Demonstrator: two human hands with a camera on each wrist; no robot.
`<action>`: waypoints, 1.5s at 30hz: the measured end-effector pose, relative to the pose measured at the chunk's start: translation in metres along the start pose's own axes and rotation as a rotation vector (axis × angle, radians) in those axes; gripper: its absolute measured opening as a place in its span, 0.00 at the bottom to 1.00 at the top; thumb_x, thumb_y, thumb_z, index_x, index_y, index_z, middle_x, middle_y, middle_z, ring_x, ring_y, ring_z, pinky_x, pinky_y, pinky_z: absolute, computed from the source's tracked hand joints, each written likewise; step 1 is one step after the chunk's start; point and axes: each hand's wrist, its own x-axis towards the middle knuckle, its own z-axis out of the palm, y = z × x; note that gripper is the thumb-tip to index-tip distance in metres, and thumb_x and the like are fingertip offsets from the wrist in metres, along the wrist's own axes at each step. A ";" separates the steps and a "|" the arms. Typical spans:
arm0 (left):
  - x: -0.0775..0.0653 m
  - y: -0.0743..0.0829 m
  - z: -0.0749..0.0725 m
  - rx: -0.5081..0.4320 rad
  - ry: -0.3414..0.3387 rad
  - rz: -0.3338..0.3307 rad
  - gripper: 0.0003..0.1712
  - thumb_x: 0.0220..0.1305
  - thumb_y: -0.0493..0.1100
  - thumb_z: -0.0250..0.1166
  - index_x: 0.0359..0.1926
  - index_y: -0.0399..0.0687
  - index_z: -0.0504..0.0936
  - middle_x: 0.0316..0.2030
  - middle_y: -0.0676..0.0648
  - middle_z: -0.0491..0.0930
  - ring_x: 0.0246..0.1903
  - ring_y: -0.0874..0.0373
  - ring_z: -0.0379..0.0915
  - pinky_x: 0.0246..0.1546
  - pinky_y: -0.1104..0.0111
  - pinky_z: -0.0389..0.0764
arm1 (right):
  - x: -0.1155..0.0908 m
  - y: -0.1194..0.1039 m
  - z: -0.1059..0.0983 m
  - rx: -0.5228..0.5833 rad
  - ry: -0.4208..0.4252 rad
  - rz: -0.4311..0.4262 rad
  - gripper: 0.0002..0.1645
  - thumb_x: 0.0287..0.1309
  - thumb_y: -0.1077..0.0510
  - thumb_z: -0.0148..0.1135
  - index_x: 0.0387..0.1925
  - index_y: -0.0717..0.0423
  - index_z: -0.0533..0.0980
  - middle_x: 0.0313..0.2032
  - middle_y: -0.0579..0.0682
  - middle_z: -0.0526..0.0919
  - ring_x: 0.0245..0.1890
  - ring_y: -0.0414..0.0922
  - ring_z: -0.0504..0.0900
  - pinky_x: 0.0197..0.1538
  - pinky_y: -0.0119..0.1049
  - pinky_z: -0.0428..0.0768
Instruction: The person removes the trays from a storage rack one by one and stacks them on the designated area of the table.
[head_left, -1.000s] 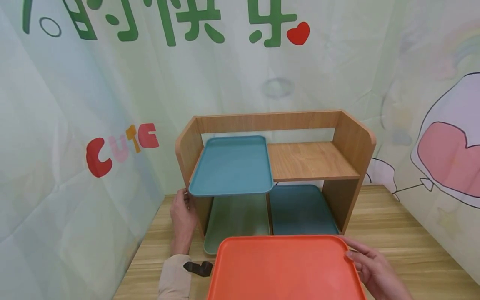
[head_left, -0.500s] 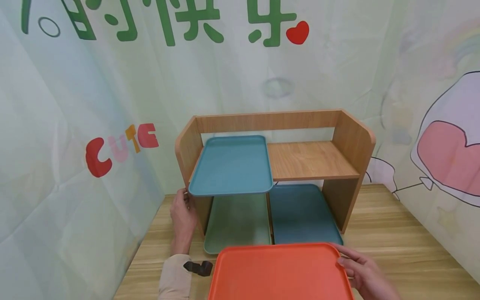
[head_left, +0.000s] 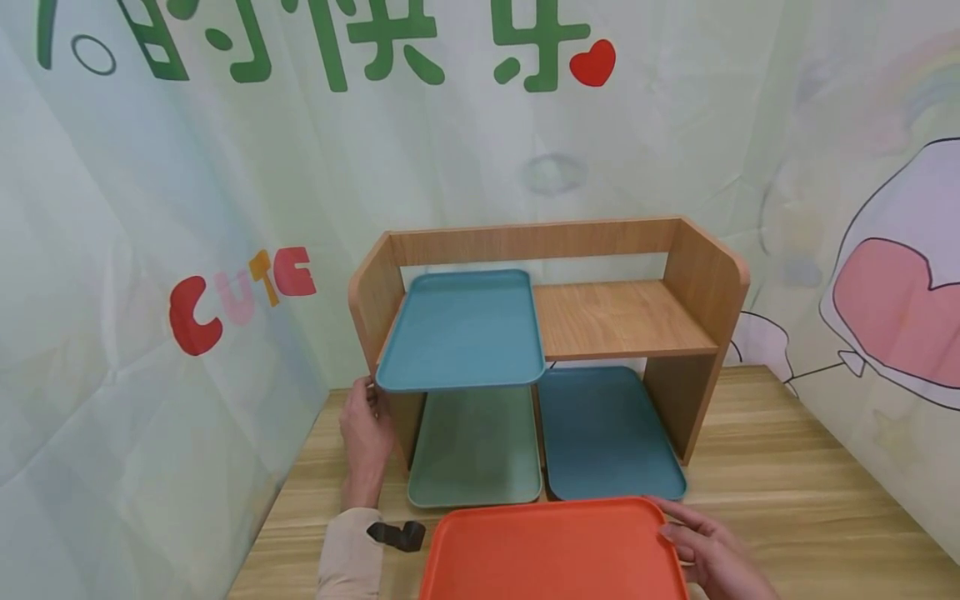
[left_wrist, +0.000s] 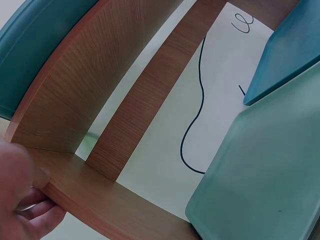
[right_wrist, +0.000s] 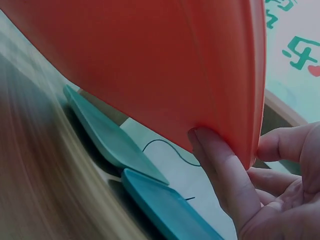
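Observation:
My right hand pinches the right edge of an orange-red tray near its far corner; the right wrist view shows the tray's underside with fingers beneath it and the thumb at the rim. The tray is held in front of the wooden desk shelf. My left hand grips the front edge of the shelf's left side panel. A blue tray lies on the upper board at left, overhanging its front. Below it sits a green tray, with a dark blue tray in the right compartment.
The shelf stands on a wood-grain table. A printed fabric backdrop encloses the back and both sides. The lower trays stick out past the shelf's front edge.
The orange-red tray and my right hand have moved toward me and slightly left, uncovering the front edges of the green and dark blue trays. My left hand stays on the panel.

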 end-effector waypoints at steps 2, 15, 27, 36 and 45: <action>0.000 0.000 0.000 -0.002 -0.003 -0.003 0.10 0.65 0.29 0.55 0.47 0.33 0.74 0.40 0.32 0.80 0.39 0.40 0.79 0.39 0.50 0.82 | 0.002 0.002 0.000 -0.009 0.024 0.004 0.30 0.68 0.53 0.52 0.68 0.54 0.63 0.51 0.48 0.82 0.49 0.48 0.83 0.54 0.48 0.80; 0.000 0.000 0.002 0.003 0.020 0.015 0.09 0.64 0.28 0.56 0.46 0.32 0.74 0.38 0.32 0.80 0.38 0.40 0.79 0.38 0.50 0.82 | 0.011 0.015 -0.006 -0.034 0.051 0.015 0.35 0.67 0.54 0.53 0.70 0.60 0.57 0.51 0.48 0.82 0.47 0.48 0.83 0.52 0.48 0.81; 0.000 -0.001 0.001 0.010 0.019 0.021 0.08 0.65 0.28 0.56 0.45 0.32 0.75 0.37 0.32 0.80 0.37 0.40 0.80 0.37 0.50 0.82 | 0.017 0.022 -0.006 -0.029 0.014 -0.007 0.33 0.68 0.53 0.51 0.70 0.59 0.58 0.52 0.48 0.82 0.49 0.46 0.82 0.52 0.47 0.81; 0.000 -0.001 0.001 0.010 0.019 0.018 0.09 0.64 0.28 0.56 0.45 0.32 0.75 0.38 0.33 0.80 0.37 0.40 0.80 0.38 0.50 0.82 | 0.018 0.025 -0.006 -0.029 -0.011 -0.020 0.30 0.68 0.53 0.51 0.69 0.54 0.62 0.52 0.45 0.81 0.50 0.45 0.82 0.53 0.46 0.81; 0.001 0.000 0.002 0.011 0.016 0.000 0.09 0.64 0.28 0.56 0.45 0.32 0.75 0.39 0.33 0.79 0.38 0.40 0.80 0.39 0.50 0.82 | 0.020 0.030 -0.009 -0.013 -0.058 -0.035 0.25 0.69 0.55 0.49 0.67 0.49 0.66 0.52 0.45 0.81 0.50 0.44 0.82 0.53 0.45 0.81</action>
